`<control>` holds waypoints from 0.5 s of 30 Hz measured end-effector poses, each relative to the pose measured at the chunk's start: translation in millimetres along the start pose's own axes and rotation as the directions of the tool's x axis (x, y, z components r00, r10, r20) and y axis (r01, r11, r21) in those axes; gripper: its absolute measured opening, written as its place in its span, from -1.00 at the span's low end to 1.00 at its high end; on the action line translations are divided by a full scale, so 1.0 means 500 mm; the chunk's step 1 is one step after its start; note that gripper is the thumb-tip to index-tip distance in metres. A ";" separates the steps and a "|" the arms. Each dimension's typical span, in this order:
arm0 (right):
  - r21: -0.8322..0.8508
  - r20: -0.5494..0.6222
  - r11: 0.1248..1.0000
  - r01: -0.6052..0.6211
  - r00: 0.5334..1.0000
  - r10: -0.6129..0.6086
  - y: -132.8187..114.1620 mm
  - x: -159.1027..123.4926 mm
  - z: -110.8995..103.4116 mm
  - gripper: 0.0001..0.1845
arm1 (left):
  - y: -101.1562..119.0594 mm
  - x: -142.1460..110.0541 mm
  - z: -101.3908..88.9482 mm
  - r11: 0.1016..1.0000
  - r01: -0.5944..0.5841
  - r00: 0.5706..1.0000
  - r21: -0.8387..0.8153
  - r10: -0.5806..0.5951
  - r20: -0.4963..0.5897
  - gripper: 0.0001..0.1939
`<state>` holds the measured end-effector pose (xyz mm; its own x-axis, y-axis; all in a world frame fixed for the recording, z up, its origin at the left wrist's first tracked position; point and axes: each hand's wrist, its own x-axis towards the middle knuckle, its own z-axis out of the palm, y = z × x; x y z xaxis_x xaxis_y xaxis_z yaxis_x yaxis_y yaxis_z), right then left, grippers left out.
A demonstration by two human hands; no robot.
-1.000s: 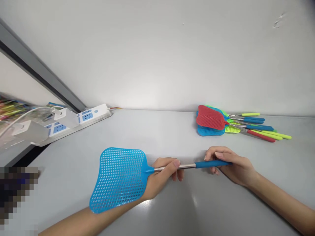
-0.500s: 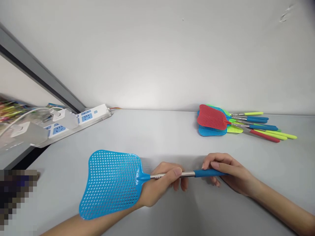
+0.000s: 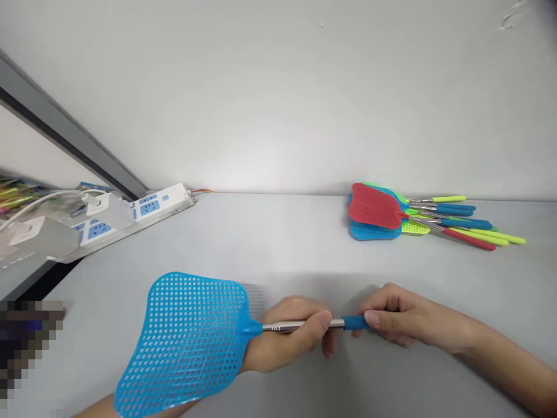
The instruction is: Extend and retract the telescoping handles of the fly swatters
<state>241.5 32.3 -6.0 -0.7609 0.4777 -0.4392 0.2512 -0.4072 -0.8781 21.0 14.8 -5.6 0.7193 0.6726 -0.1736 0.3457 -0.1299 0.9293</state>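
Where the left fingers (image 3: 327, 341) curl: shut around the stepped steel shaft (image 3: 296, 327) of a blue plastic fly swatter (image 3: 249, 327)
Where the right fingers (image 3: 375, 318) pinch: closed on the short blue grip (image 3: 354, 323) at the handle's end
Mesh head: the wide blue mesh head (image 3: 187, 342) tilts over the left wrist
Beyond: a pile of red, blue and green fly swatters (image 3: 374, 210) lies well apart on the pale grey surface (image 3: 278, 244)
Risk: little grip shows between the right fingers, so a slip could drop that end, and the wide head might swing down, perhaps onto the wrist

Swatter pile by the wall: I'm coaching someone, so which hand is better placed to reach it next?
Probably the right hand: it is nearer the pile and only pinches the blue grip, while the left hand grips the metal shaft by the swatter head.
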 end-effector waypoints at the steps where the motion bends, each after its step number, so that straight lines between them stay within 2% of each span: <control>1: 0.025 -0.001 1.000 -0.009 1.000 0.009 0.002 0.000 0.001 -0.65 | -0.001 0.001 0.001 1.000 -0.014 1.000 0.019 0.014 0.012 -0.52; 6: 0.120 -0.022 0.990 -0.068 0.997 0.072 0.008 0.005 0.002 -0.62 | -0.006 0.012 0.009 1.000 -0.030 0.996 -0.001 0.030 0.085 -0.54; 11: 0.246 -0.041 0.965 -0.085 0.994 0.098 0.008 0.013 0.012 -0.62 | -0.001 0.013 -0.001 0.997 0.052 0.992 -0.057 -0.045 0.114 -0.54; 15: 0.326 -0.050 0.940 -0.104 0.991 0.127 0.006 0.019 0.029 -0.65 | 0.001 0.004 -0.008 0.985 0.128 0.989 -0.118 -0.118 0.089 -0.53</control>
<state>226.4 24.5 -10.3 -0.6920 0.4604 -0.5560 0.1205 -0.6858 -0.7178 20.3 19.0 -3.9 0.7245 0.6154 -0.3103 0.3615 0.0440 0.9313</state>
